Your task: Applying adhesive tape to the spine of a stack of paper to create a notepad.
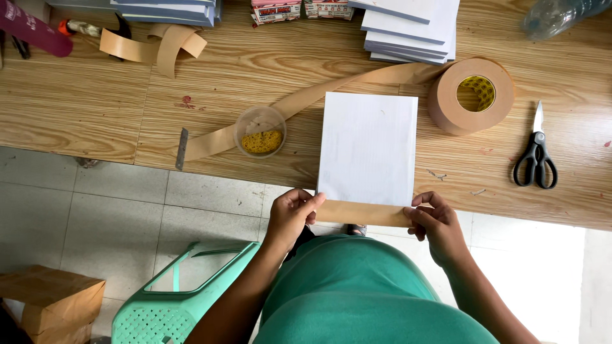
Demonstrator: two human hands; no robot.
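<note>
Two hands pinch a strip of brown tape (363, 213) along the near edge of a white pad (368, 148), one at each end. The left hand (290, 213) grips the strip's left end at the pad's lower left corner; the right hand (437, 223) grips the right end at the lower right corner. The hands are apart, the strip spanning between them. The strip's long axis runs left to right, across the body, while the pad's long axis runs away from the person. The pad lies flat on the wooden table (83, 114), its near edge overhanging the table edge, it seems, though the strip hides that line.

Just left of the pad stands a clear cup (259, 130) holding something yellow, set on a long loose run of tape (344, 86) that passes behind the pad to the roll (472, 95) at its upper right. Scissors (535, 156) lie well to the right. A stack of white pads (411, 28) sits beyond. A green plastic stool (172, 299) stands on the floor at lower left. Nothing lies between the hands and the pad.
</note>
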